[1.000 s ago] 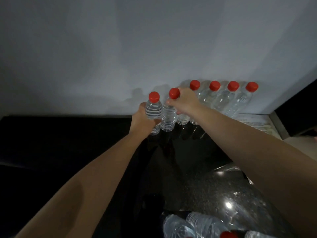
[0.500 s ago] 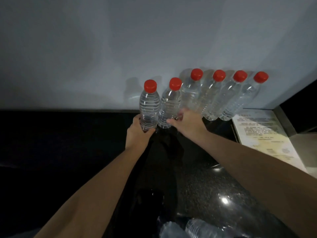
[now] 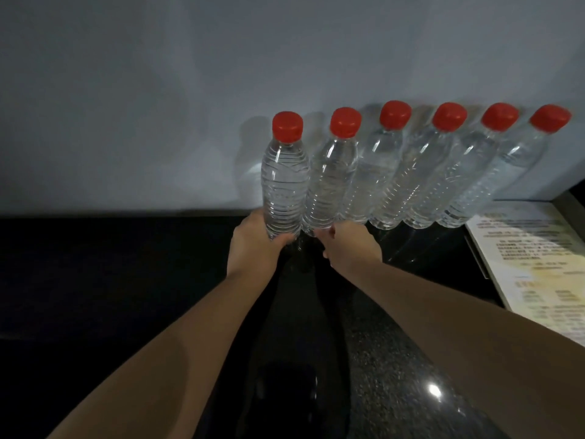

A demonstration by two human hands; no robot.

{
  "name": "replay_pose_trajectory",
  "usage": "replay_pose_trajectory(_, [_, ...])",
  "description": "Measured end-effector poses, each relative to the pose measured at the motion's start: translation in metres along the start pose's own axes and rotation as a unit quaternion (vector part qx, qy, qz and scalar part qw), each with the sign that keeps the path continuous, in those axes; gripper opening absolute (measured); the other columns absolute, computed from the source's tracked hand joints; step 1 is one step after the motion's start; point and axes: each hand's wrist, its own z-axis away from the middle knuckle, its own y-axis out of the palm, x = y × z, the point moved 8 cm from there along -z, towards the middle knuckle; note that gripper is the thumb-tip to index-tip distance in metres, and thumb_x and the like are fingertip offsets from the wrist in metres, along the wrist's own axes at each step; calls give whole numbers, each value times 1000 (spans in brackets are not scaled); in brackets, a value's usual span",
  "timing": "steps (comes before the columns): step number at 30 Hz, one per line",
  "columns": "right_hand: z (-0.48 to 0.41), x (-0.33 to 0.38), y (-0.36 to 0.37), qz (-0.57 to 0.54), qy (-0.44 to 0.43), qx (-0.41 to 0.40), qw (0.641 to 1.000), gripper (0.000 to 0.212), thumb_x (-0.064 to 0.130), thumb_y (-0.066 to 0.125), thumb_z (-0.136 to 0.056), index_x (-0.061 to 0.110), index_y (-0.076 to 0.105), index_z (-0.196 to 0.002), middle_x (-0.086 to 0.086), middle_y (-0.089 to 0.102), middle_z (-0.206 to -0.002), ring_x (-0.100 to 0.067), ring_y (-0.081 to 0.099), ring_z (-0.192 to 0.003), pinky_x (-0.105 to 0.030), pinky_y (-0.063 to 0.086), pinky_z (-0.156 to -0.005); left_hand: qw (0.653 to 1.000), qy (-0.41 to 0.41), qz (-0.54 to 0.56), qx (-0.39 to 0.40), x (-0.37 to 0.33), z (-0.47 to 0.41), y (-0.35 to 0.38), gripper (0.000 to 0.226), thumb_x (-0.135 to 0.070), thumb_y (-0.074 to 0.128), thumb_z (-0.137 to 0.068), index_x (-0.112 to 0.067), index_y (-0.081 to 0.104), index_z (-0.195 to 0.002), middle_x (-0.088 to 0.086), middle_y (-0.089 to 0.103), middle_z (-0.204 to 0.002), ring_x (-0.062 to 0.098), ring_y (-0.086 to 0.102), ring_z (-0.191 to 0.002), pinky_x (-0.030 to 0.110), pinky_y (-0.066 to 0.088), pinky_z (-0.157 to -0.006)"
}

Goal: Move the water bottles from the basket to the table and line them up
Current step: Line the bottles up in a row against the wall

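Several clear water bottles with red caps stand in a row on the black table [image 3: 110, 280], against the pale wall. My left hand [image 3: 253, 248] grips the base of the leftmost bottle [image 3: 286, 185], which stands upright and slightly in front of the row. My right hand [image 3: 351, 245] holds the bottom of the second bottle [image 3: 330, 182], its fingertips hidden behind the base. The other bottles [image 3: 427, 175] stand untouched to the right, close side by side. The basket is out of view.
A printed sheet in a frame [image 3: 531, 258] lies on the table at the right, just in front of the last bottles. The dark table top stretches left of the row along the wall [image 3: 158, 90].
Both hands slid down from the bottles' upper parts to their bases. The view tilted up and closer, so the bottles lying at the bottom edge dropped out of sight.
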Motion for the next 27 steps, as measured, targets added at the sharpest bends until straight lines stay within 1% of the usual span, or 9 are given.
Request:
replay_pose_trajectory(3, [-9, 3, -1, 4, 4, -12, 1000, 36, 46, 45, -96, 16, 65, -93, -2, 69, -86, -23, 67, -80, -42, 55, -78, 1000, -13, -14, 0, -1, -11, 3, 36, -24, 76, -80, -14, 59, -110, -2, 66, -104, 12, 62, -95, 28, 49, -82])
replay_pose_trajectory(7, [-11, 4, -2, 22, -5, -36, 999, 34, 44, 44, -98, 16, 63, -97, -2, 68, -88, -23, 66, -83, -41, 54, -79, 999, -18, -42, -3, -1, -24, 4, 37, -27, 75, -81, -12, 57, -110, 3, 67, -103, 18, 63, -95, 38, 54, -84])
replay_pose_trajectory(11, [-11, 6, -2, 36, -15, -38, 999, 34, 44, 42, -98, 17, 63, -99, -3, 68, -91, -24, 65, -86, -41, 53, -80, 999, -10, -46, 0, 0, -28, 5, 37, -28, 74, -81, -13, 57, -111, 3, 66, -105, 18, 63, -97, 41, 53, -86])
replay_pose_trajectory(15, [-7, 8, -5, 64, -22, -45, 997, 33, 43, 39, -100, 16, 59, -102, -4, 64, -92, -25, 62, -86, -39, 50, -75, 998, 3, -56, -5, 4, -25, 6, 41, -33, 72, -82, -16, 55, -115, 0, 64, -108, 16, 61, -100, 41, 52, -88])
replay_pose_trajectory(19, [0, 11, -7, 66, -30, -29, 997, 32, 45, 38, -99, 18, 53, -106, -2, 61, -91, -23, 61, -84, -37, 47, -72, 997, -7, -76, 2, 4, -23, 7, 51, -38, 70, -83, -18, 50, -126, 1, 60, -120, 17, 58, -107, 31, 47, -83])
replay_pose_trajectory(21, [7, 10, -9, 74, -29, -7, 997, 33, 49, 40, -98, 19, 51, -104, 0, 60, -91, -22, 60, -86, -38, 49, -74, 997, -40, -67, 10, 4, -16, 5, 70, -41, 70, -82, -17, 38, -140, 6, 49, -136, 20, 52, -120, 30, 43, -84])
replay_pose_trajectory(23, [20, 9, -13, 92, -33, 18, 995, 33, 51, 41, -97, 19, 51, -101, 1, 59, -90, -20, 59, -85, -38, 49, -75, 995, -73, -68, 23, 2, 0, 0, 85, -42, 70, -83, -14, 23, -148, 8, 34, -148, 23, 42, -131, 32, 41, -92])
replay_pose_trajectory(25, [36, 8, -18, 109, -42, 51, 992, 35, 52, 41, -97, 20, 51, -103, 2, 58, -91, -18, 58, -85, -37, 49, -75, 995, -62, -67, 40, -7, 19, -7, 85, -40, 68, -85, -15, 20, -150, 6, 28, -152, 20, 39, -134, 29, 37, -94])
replay_pose_trajectory(27, [56, 6, -26, 119, -57, 78, 988, 38, 54, 41, -96, 19, 51, -109, 3, 57, -95, -18, 57, -87, -37, 48, -76, 996, -36, -49, 64, -21, 42, -15, 79, -39, 68, -85, -19, 26, -148, 3, 31, -150, 16, 40, -131, 25, 34, -92])
